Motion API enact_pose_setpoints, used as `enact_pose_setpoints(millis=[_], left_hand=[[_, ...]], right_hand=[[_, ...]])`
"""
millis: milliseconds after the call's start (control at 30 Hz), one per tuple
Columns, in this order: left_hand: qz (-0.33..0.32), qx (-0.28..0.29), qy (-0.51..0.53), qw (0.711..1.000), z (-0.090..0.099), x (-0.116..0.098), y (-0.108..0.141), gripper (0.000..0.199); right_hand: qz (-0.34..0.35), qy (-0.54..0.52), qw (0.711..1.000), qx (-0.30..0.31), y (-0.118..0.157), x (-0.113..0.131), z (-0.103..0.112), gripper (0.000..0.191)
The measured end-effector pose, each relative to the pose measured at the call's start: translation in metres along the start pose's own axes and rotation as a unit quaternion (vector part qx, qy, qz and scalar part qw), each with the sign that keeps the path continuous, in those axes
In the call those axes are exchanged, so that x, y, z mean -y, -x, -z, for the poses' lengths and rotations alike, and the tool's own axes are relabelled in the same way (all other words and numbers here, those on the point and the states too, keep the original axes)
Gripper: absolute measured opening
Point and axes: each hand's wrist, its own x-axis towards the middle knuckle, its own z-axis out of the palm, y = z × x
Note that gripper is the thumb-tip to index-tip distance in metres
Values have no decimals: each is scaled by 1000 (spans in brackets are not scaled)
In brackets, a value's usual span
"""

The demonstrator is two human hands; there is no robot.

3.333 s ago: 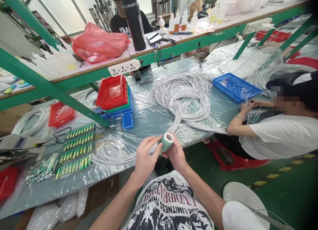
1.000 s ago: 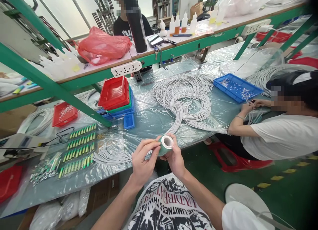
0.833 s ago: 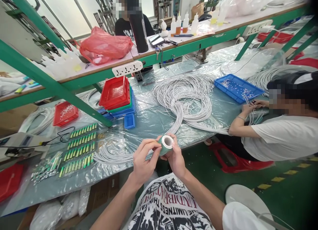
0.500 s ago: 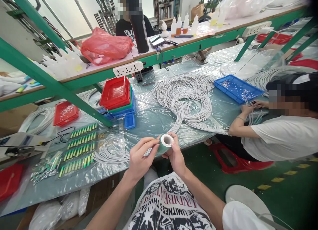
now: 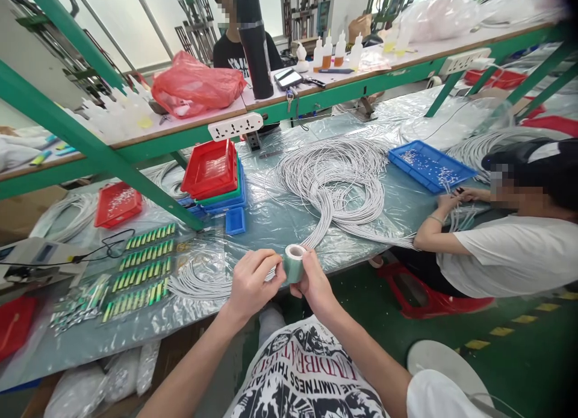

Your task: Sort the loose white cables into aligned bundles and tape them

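Head view: one green roll [image 5: 295, 271], hand-held at the near edge of the worktop [image 5: 262, 222]; whether over that edge or just short of it, we cannot tell.
Roll, posture: near upright, white core [image 5: 289, 254] showing at the top.
Right hand [image 5: 317, 288]: closed round the roll's right side, thumb high beside the core.
Left hand [image 5: 253, 284]: fingers drawn narrow at the roll's left side, pinching, as we read it, the loose end of the green film.
Cable bundle [image 5: 198, 280]: on the worktop along its near edge, passing behind the left hand.
Cable coil [image 5: 334, 156]: loose loops, from mid-worktop toward the far edge.
Weight: light, we judge; one hand seems enough.
Film, handling: thin and glossy by its look; probably soft, perhaps slippery, apt to crease or tear if pulled askew.
Core, handling: we expect it stiff, the sturdiest part.
Hold advised: body or core rim for the roll, loosely enough to let it turn; film by its end, pinched flat across the width.
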Motion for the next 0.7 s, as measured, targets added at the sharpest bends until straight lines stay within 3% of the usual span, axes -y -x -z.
enact_pose_setpoints(millis=[133,233,333,533,700], left_hand=[[17,79,72,994,-1,0,6,16],[112,97,158,976,-4,3,12,17],[186,91,200,958,-13,7,19,38],[113,38,163,979,-32,7,33,22],[108,32,156,981,-37,4,34,24]], right_hand=[[-61,-91,994,-16,-3,0,-1,40],[-75,-130,988,-27,-3,-2,-1,36],[-99,-181,978,-13,-4,-4,-1,29],[-156,-283,946,-1,-6,-7,4,26],[-120,-250,961,-11,-6,-12,8,29]])
